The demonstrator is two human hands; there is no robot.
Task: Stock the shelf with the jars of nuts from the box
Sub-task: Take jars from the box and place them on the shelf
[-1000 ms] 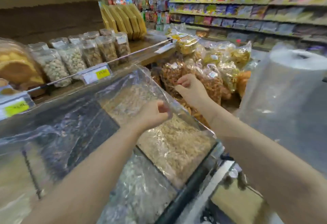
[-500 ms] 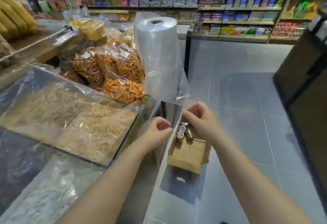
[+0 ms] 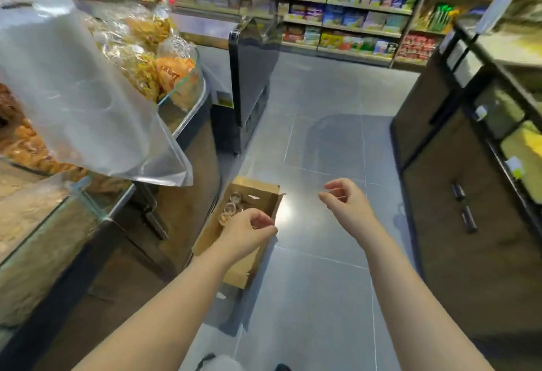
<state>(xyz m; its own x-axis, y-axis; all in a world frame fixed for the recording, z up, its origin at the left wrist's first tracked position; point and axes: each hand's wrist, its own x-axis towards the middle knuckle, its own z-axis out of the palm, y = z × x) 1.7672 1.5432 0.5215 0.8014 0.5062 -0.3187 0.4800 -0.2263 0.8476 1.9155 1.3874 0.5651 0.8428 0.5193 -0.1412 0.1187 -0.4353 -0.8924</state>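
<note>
A brown cardboard box (image 3: 258, 194) lies open on the grey floor beside the display counter. Three clear jars of nuts (image 3: 230, 208) stand in a row along its left inner side. My left hand (image 3: 249, 231) hovers over the middle of the box, fingers curled loosely, holding nothing. My right hand (image 3: 344, 205) is out to the right of the box over bare floor, fingers apart and empty. The shelf with the stocked jars is out of view.
A glass-fronted counter (image 3: 96, 209) with bulk snacks runs along the left. A large roll of clear plastic bags (image 3: 73, 92) hangs over it. A black freezer cabinet (image 3: 249, 77) stands behind the box. A dark cabinet (image 3: 469, 209) lines the right. Grey tiled aisle floor (image 3: 322, 141) lies between.
My view has swung from the shelf of jars down and right to the floor. Both hands came away from the counter and dropped towards the box, the left over it, the right spreading aside.
</note>
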